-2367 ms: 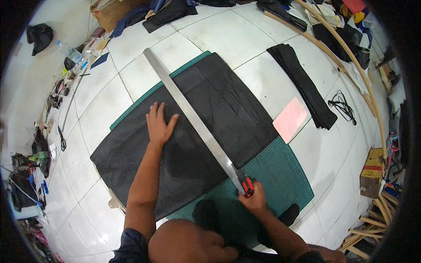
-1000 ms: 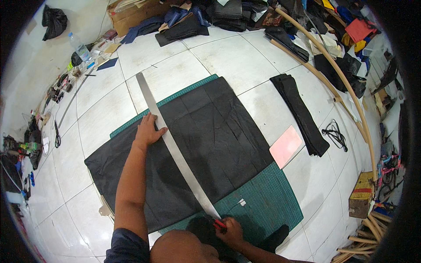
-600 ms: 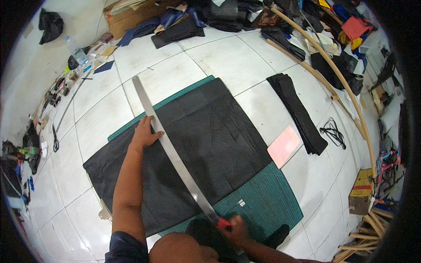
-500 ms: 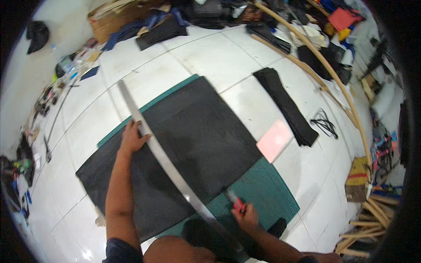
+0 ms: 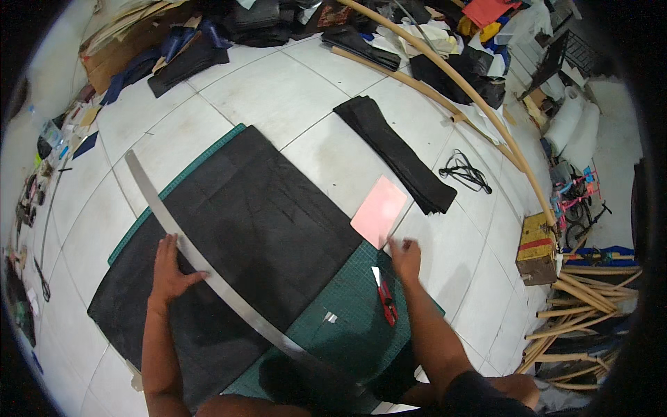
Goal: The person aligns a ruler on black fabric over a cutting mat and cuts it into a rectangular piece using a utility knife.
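Note:
My left hand [image 5: 174, 271] rests with spread fingers on a large black sheet [image 5: 264, 187], its thumb and fingertips against a long metal ruler [image 5: 215, 280]. The ruler lies diagonally across the sheet, its near end over the green cutting mat [image 5: 354, 306]. A red utility knife [image 5: 384, 299] with its blade out lies on the mat. My right hand [image 5: 405, 260] is above the knife, beside the near corner of a pink rectangular card [image 5: 380, 212]. Its fingers are bent and slightly apart, and I see nothing in them. Whether it touches the card is unclear.
Folded black material [image 5: 396, 153] and a tangled black cord [image 5: 465, 174] lie on the white tiles. Long wooden poles [image 5: 445, 62] curve along the right, past a yellow box [image 5: 536, 250] and several stacked sticks [image 5: 577, 333]. Piled materials [image 5: 257, 24] line the far side.
My right hand has let go of the utility knife, which now lies on the mat, and has moved away toward the pink card. My left hand stays at the ruler. The whole view has shifted.

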The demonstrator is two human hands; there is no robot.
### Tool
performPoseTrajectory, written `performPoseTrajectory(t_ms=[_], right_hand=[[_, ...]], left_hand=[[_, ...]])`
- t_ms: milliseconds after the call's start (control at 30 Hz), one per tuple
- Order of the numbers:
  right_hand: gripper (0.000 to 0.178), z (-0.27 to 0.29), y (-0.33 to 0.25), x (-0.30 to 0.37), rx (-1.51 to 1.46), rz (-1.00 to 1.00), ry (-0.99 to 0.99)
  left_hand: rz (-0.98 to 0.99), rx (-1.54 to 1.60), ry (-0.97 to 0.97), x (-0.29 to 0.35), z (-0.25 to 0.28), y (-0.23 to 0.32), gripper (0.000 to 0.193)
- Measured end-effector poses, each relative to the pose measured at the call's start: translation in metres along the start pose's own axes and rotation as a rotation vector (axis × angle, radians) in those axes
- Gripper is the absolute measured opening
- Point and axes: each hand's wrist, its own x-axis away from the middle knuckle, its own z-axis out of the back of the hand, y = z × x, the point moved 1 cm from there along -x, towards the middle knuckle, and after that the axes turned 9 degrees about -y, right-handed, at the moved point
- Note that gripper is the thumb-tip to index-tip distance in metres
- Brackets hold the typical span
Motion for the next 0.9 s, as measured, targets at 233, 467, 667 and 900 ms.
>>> performPoseTrajectory(t_ms=[233, 467, 667, 900], right_hand=[[0.106, -0.053, -0.021, -0.098, -0.041, -0.346, -0.143], [0.056, -0.059, -0.003, -0.109, -0.595, -0.446, -0.359], [0.042, -0.037, -0.058, -0.079, -0.572, -0.561, -0.344], [0.032, 0.013, -0.095, -0.055, -0.761, 0.134, 0.107]], left_hand=[[0.02, -0.083, -0.128, 0.013, 0.006, 0.002, 0.134], [0.017, -0.116, -0.129, 0.013, 0.002, -0.006, 0.143], [0.04, -0.135, -0.13, 0.017, 0.0, -0.007, 0.144], [-0.005, -0.126, -0.118, 0.015, -0.001, -0.009, 0.143]])
